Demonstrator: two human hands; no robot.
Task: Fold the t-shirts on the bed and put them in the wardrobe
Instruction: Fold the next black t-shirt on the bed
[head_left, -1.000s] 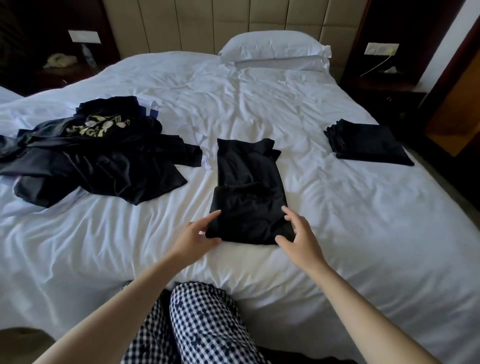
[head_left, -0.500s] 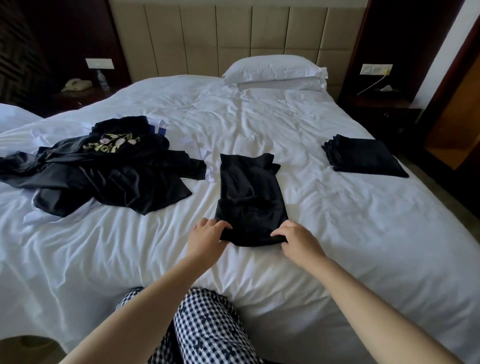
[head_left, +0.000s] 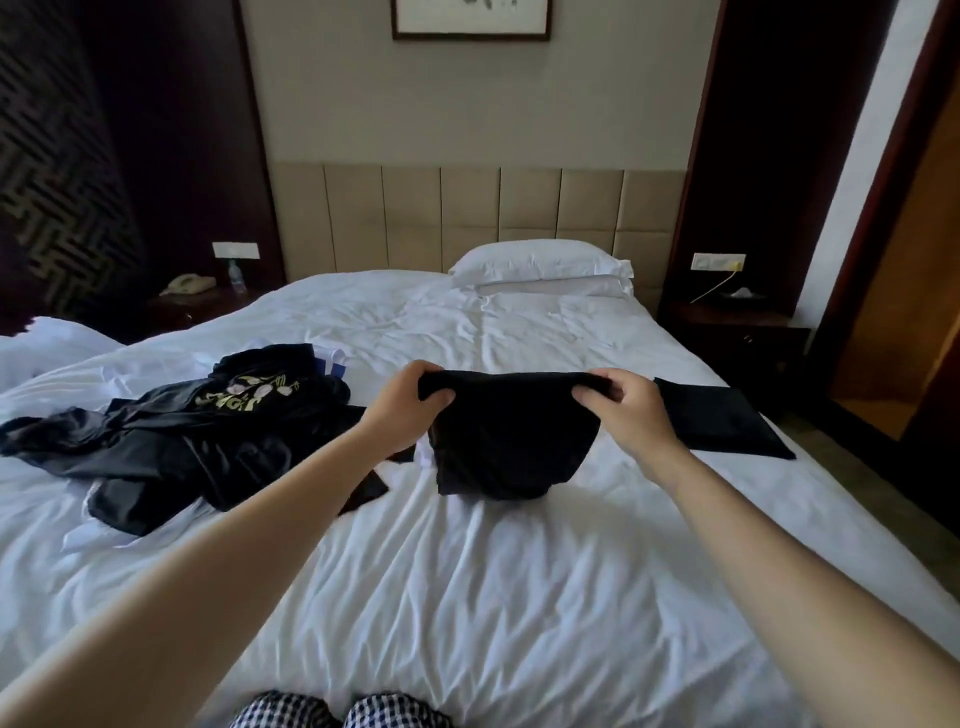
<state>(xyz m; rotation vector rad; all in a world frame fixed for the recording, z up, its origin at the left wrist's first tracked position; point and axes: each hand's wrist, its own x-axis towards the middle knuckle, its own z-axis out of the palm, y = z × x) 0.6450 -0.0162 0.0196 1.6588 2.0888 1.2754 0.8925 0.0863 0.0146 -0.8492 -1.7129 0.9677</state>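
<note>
A black t-shirt (head_left: 506, 441), folded into a narrow strip, hangs lifted above the white bed (head_left: 467, 597). My left hand (head_left: 408, 402) grips its near edge at the left corner and my right hand (head_left: 626, 408) grips the right corner, with the far end still resting on the sheet. A heap of unfolded black t-shirts (head_left: 171, 441), one with a floral print, lies at the left. A folded black t-shirt (head_left: 722, 423) lies flat at the right, partly hidden behind my right hand.
A white pillow (head_left: 540, 262) sits against the padded headboard. Dark nightstands flank the bed, the left one (head_left: 202, 304) with a phone and a bottle. A doorway (head_left: 898, 291) opens at the right. Checked trousers (head_left: 343, 712) show at the bottom edge.
Both hands closed on the near edge of the flat t-shirt and raised it up and away over its far part. The camera tilted upward, showing more wall.
</note>
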